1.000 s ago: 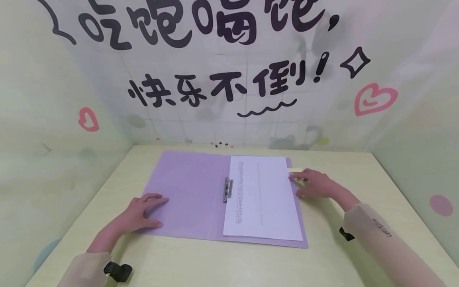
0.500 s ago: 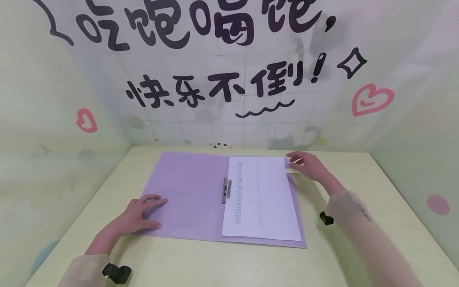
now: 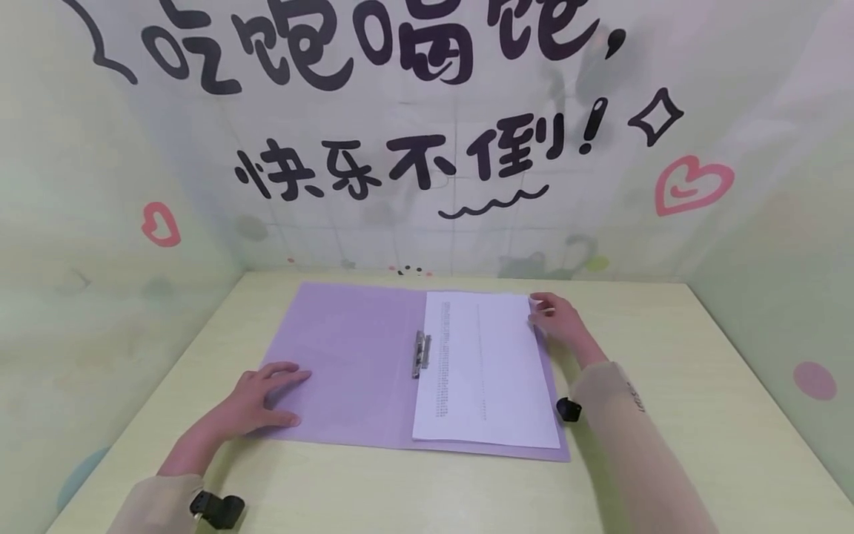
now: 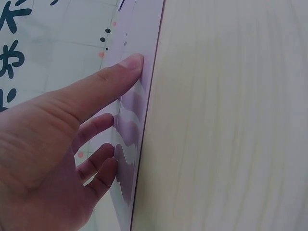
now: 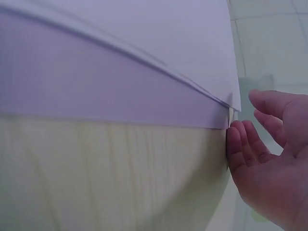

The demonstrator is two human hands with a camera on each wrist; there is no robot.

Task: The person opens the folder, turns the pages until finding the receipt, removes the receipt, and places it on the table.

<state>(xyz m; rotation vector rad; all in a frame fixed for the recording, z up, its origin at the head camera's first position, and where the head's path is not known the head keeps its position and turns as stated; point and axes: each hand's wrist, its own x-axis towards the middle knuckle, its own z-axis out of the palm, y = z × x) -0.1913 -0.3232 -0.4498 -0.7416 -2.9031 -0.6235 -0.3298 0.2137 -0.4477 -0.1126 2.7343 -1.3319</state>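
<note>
A purple folder (image 3: 347, 363) lies spread out on the table. Its right half carries a stack of white printed sheets (image 3: 507, 371), beside a metal clip (image 3: 421, 354) near the spine. My left hand (image 3: 256, 400) rests on the folder's left cover, fingers spread; the left wrist view has its thumb flat along the folder's edge. At the far right corner of the sheets is my right hand (image 3: 560, 320). In the right wrist view, its thumb and fingers (image 5: 246, 144) stand apart around the corner of the sheets, and I see no pinch.
The pale wooden table (image 3: 467, 497) meets a printed backdrop (image 3: 373, 245) behind the folder and side walls at left and right. A small black camera is worn on each wrist.
My right hand has moved from the sheets' right edge up to their far corner, its arm swinging left. A pale yellow tab beside the sheets is now out of sight. The left hand stays put.
</note>
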